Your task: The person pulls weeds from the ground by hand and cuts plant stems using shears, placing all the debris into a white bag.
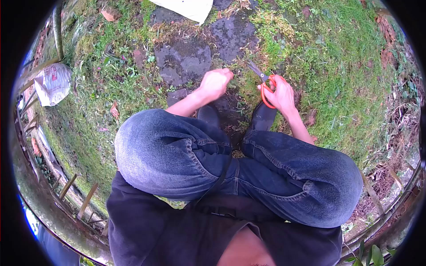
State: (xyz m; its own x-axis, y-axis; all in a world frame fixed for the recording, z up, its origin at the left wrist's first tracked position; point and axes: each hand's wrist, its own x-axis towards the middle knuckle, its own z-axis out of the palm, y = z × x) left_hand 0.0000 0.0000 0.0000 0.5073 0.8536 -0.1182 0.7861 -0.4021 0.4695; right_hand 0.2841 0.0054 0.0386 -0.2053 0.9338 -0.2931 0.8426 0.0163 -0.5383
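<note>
Orange-handled scissors (263, 77) are in my right hand (282, 94), whose fingers pass through and around the handle loops. The blades point up and to the left, a little apart at the tips, over mossy ground. My left hand (215, 84) is closed, its fingers pressed together beside the scissors, and whatever it may hold is too small to make out. Below it are dark flat paving stones (184, 62) with grass and moss (271, 26) growing between and around them.
My dark boots (263, 117) stand on the ground just below my hands, under my bent knees in jeans. A white sack (188, 6) lies at the top edge. Another white bag (54, 84) is by the bamboo fence at left. Dry leaves lie about.
</note>
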